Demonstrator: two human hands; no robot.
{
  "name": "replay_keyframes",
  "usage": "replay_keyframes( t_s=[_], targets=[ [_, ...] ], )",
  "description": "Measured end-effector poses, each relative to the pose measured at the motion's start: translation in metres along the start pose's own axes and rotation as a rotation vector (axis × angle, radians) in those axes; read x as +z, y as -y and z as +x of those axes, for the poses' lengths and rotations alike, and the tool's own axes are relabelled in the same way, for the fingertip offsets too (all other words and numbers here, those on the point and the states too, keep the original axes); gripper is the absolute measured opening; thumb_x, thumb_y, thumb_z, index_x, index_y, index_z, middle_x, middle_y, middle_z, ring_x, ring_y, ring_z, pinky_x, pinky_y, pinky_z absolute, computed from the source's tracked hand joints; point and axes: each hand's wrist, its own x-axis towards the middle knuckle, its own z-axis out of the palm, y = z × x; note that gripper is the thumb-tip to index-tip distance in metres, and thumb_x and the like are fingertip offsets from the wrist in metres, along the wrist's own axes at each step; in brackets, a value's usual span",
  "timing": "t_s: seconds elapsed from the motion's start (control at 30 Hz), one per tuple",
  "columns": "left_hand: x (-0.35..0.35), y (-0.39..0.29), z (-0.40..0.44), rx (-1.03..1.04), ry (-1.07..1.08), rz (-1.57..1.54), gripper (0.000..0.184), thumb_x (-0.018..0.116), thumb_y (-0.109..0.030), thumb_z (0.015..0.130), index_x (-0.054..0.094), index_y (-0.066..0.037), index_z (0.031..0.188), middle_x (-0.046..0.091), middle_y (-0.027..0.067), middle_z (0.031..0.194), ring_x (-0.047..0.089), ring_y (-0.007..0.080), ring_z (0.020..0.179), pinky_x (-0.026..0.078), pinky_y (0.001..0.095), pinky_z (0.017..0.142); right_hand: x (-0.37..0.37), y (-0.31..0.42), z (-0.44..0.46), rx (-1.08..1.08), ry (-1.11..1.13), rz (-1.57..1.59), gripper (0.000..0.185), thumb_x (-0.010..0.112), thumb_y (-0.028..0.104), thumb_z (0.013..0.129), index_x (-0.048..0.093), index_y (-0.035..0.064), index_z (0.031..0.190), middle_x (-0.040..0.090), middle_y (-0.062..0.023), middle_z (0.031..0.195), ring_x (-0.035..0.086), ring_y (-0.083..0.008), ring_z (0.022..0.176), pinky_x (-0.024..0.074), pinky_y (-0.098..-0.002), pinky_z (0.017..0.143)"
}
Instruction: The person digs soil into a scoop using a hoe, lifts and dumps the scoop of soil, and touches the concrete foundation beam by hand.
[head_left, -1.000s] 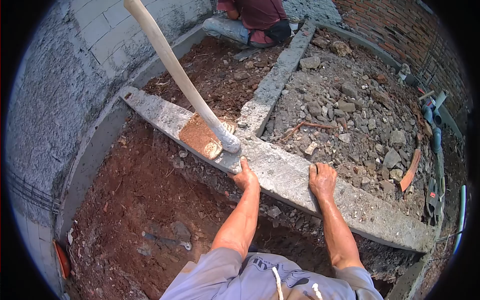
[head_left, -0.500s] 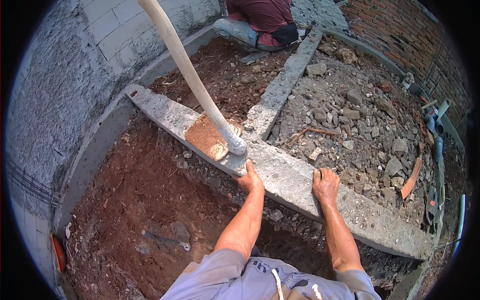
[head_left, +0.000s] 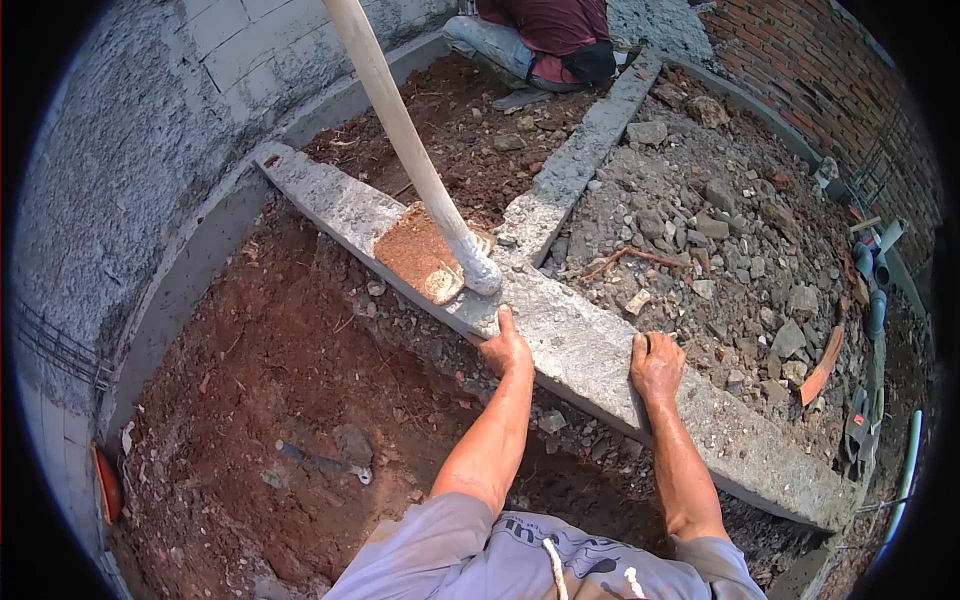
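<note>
A long grey concrete beam (head_left: 590, 330) crosses in front of me at a slant. My left hand (head_left: 503, 350) grips its near edge, thumb on top and the other fingers hidden below. On the upper face, by the far edge, rests my right hand (head_left: 657, 367), fingers bent against the concrete. Just beyond my left thumb is a hoe (head_left: 415, 150); its soil-caked blade (head_left: 415, 245) lies flat on the beam and its pale wooden handle leans up and away. Neither hand touches the hoe.
Reddish soil (head_left: 270, 350) fills the near pit, where a short dark tool (head_left: 325, 462) lies. Rubble (head_left: 740, 270) lies beyond the beam on the right. A co-worker (head_left: 550, 40) squats at the back beside a second beam (head_left: 585, 150). Grey pipes (head_left: 877, 300) stand far right.
The view has shifted slightly, so the hoe and far beam sit a little further right and higher. Both hands keep their places on the concrete beam; the right-hand fingers look slightly more spread.
</note>
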Motion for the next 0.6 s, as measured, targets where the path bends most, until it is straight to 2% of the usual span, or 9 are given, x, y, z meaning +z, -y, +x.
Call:
replay_keyframes(
  t_s=[0.07, 0.17, 0.27, 0.37, 0.47, 0.6],
  targets=[
    [0.002, 0.001, -0.002, 0.069, -0.010, -0.065, 0.089, 0.068, -0.050, 0.078, 0.032, 0.006, 0.137, 0.049, 0.0264, 0.128, 0.051, 0.0370, 0.116, 0.042, 0.0425, 0.097, -0.002, 0.003, 0.002, 0.005, 0.000, -0.005, 0.029, 0.054, 0.031, 0.091, 0.063, 0.0038, 0.095, 0.060, -0.0147, 0.088, 0.055, -0.0312, 0.091, 0.0366, -0.0435, 0.091],
    [0.004, 0.002, 0.000, 0.044, -0.038, -0.030, 0.087, 0.069, -0.048, 0.079, 0.033, 0.006, 0.137, 0.049, 0.0257, 0.129, 0.051, 0.0362, 0.117, 0.042, 0.0414, 0.097, -0.003, 0.003, 0.003, 0.019, 0.031, -0.020, 0.030, 0.054, 0.032, 0.091, 0.063, 0.0037, 0.094, 0.060, -0.0149, 0.088, 0.056, -0.0313, 0.091, 0.0369, -0.0435, 0.090],
    [0.003, 0.001, -0.003, 0.099, -0.060, -0.061, 0.088, 0.069, -0.042, 0.079, 0.022, -0.003, 0.143, 0.053, 0.0241, 0.125, 0.054, 0.0393, 0.112, 0.043, 0.0459, 0.094, -0.001, 0.002, 0.003, -0.001, 0.006, -0.030, 0.029, 0.054, 0.031, 0.090, 0.063, 0.0035, 0.094, 0.060, -0.0148, 0.088, 0.056, -0.0315, 0.089, 0.0372, -0.0437, 0.089],
    [0.000, -0.004, -0.001, -0.035, 0.012, -0.016, 0.087, 0.071, -0.044, 0.079, 0.030, 0.001, 0.140, 0.049, 0.0229, 0.131, 0.051, 0.0347, 0.117, 0.041, 0.0407, 0.098, 0.000, 0.000, 0.001, -0.011, 0.005, -0.035, 0.029, 0.053, 0.031, 0.090, 0.062, 0.0033, 0.093, 0.060, -0.0150, 0.087, 0.055, -0.0318, 0.089, 0.0373, -0.0441, 0.088],
    [-0.001, -0.007, -0.009, 0.063, -0.029, -0.118, 0.088, 0.072, -0.043, 0.078, 0.029, 0.001, 0.141, 0.050, 0.0228, 0.130, 0.051, 0.0348, 0.116, 0.041, 0.0409, 0.098, -0.001, 0.002, 0.002, -0.007, 0.020, -0.031, 0.029, 0.053, 0.030, 0.090, 0.062, 0.0031, 0.093, 0.059, -0.0153, 0.087, 0.055, -0.0319, 0.089, 0.0372, -0.0445, 0.088],
    [-0.005, -0.018, -0.018, 0.021, -0.069, -0.076, 0.085, 0.072, -0.041, 0.078, 0.030, 0.000, 0.140, 0.051, 0.0234, 0.129, 0.052, 0.0355, 0.116, 0.041, 0.0418, 0.097, -0.001, 0.002, 0.005, 0.003, 0.041, -0.046, 0.029, 0.053, 0.030, 0.090, 0.062, 0.0027, 0.093, 0.059, -0.0157, 0.087, 0.055, -0.0320, 0.089, 0.0371, -0.0449, 0.088]
  ],
)
